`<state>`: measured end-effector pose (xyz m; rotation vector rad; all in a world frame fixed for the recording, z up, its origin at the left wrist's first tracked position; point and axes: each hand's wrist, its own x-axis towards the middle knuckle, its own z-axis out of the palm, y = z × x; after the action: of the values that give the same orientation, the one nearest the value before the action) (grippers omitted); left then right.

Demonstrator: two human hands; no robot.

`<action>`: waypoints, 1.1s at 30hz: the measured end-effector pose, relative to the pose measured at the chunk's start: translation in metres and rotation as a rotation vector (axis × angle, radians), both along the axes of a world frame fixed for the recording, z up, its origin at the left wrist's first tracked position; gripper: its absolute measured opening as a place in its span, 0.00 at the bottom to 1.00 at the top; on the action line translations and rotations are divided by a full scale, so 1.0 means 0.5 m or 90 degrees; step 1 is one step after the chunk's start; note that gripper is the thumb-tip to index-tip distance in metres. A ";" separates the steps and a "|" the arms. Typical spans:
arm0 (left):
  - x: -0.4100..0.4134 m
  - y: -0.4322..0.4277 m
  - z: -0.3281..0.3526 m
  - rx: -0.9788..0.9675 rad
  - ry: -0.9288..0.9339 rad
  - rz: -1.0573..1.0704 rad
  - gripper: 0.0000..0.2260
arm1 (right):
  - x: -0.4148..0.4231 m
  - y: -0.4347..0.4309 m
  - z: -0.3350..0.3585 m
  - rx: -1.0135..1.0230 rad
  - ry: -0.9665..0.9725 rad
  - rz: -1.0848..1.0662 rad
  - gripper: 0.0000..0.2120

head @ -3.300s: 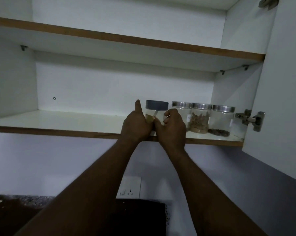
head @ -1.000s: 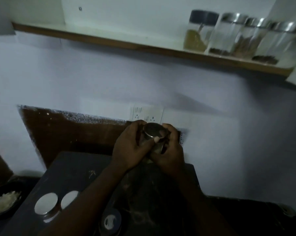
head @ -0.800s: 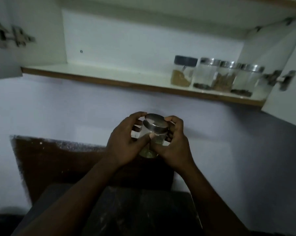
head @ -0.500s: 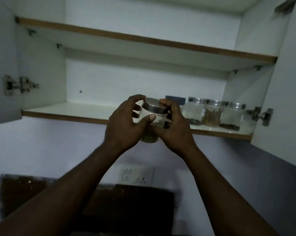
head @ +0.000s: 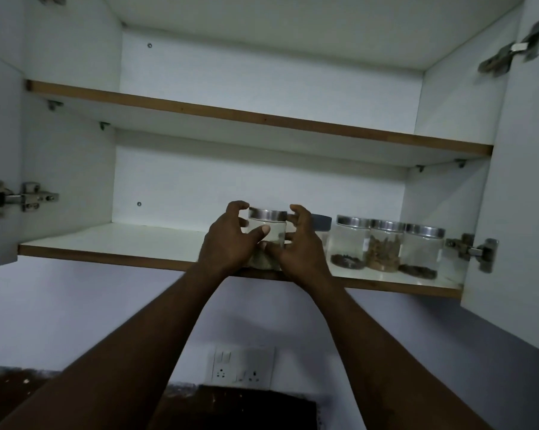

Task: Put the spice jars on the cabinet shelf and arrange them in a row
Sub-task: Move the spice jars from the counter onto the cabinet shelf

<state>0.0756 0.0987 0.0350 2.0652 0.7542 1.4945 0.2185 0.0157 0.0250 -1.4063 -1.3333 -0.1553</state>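
Observation:
A clear spice jar with a silver lid (head: 269, 231) sits at the front of the lower cabinet shelf (head: 113, 243), held between both hands. My left hand (head: 229, 243) wraps its left side with the thumb across the glass. My right hand (head: 299, 246) grips its right side. Just behind my right hand, a jar with a dark grey lid (head: 321, 221) is mostly hidden. To the right, three silver-lidded jars stand in a row: one (head: 349, 242), a second (head: 384, 245) and a third (head: 422, 251).
The upper shelf (head: 262, 117) holds nothing. Both cabinet doors stand open, the right door (head: 522, 181) close to the last jar, with hinges (head: 471, 251) on each side. A wall socket (head: 242, 367) sits below the cabinet.
Both hands lifted the silver-lidded jar from the counter up to the lower shelf, left of the grey-lidded jar. My view tilted upward with it.

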 end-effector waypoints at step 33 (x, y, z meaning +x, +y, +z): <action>0.009 -0.053 -0.109 0.232 0.199 0.275 0.16 | 0.011 -0.004 -0.049 0.086 -0.094 -0.141 0.06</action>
<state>0.0803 0.0723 -0.0196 2.5708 1.1819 1.6464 0.2241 0.0136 0.0006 -1.4465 -1.2586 -0.4966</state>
